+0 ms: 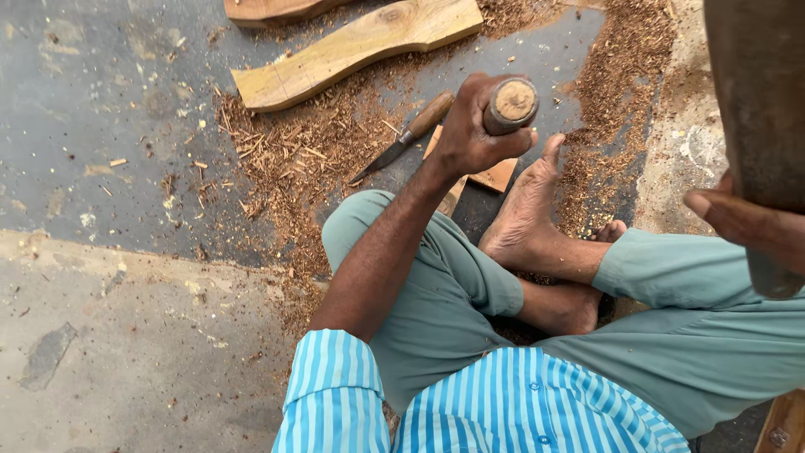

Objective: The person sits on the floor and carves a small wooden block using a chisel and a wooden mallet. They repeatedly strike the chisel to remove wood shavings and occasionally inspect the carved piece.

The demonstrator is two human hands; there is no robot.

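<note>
The chisel handle [511, 105] stays steadiest upright, left hand [470, 134] fingers wrapped around it beside the foot [524, 214], right hand [742, 222] gripping a mallet [759, 101].

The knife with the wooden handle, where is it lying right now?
In the head view the knife lies on the dark floor among wood shavings, just left of the left hand gripping a round wooden handle, below the pale plank.

No pkgs, labels, signs or screens in the head view, just bare floor w/ wood bits, nothing printed to report here.
</note>
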